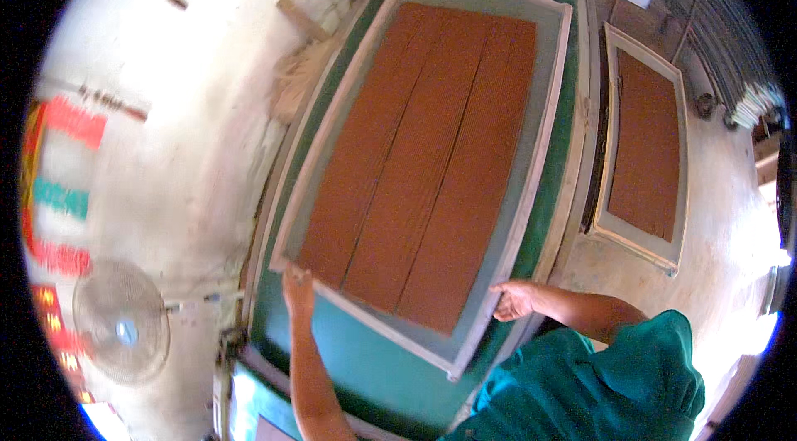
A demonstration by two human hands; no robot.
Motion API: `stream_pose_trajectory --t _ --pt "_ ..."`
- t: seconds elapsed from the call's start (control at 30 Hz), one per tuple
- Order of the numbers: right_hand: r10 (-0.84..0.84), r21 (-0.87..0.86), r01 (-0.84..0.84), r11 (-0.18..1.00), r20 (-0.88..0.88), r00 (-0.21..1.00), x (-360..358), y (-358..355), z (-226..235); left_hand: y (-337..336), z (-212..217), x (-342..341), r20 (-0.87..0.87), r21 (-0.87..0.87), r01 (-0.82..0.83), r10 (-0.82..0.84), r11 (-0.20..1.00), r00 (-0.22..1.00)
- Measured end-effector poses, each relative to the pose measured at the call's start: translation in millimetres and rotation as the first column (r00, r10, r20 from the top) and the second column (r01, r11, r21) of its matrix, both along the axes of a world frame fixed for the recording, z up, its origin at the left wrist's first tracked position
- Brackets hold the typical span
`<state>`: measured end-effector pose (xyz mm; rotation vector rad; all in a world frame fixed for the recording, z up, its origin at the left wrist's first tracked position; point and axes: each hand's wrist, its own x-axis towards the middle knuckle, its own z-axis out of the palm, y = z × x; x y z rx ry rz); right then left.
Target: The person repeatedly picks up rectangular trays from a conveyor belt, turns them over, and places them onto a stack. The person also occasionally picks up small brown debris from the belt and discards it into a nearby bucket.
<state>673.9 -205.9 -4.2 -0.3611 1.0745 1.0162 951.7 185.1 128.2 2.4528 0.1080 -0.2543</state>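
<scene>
Hands first: your left hand [299, 285] and right hand [515, 300] grip the near corners of the framed tray [531, 167], already loaded with brown strips [423, 159], resting on the green table [365, 358].

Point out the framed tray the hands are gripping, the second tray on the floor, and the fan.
Framed tray [550, 100]: head view, on its pale right rail.
Second tray [610, 125]: head view, on its pale left frame rail.
Fan [121, 333]: head view, on the hub of its round grille.
</scene>
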Motion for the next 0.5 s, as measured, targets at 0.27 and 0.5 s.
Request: stream_pose_trajectory --t 0.27,0.5 --pt "0.501 -0.601 -0.403 0.690 -0.005 0.865 33 -14 49 105 -160 189 0.064 0.391 -0.020 -0.005 0.920 0.998" --pt "0.658 -0.870 -0.399 0.289 -0.122 0.743 25 -77 59 39 -115 194 -0.141 0.359 0.026 0.026 0.933 0.990"
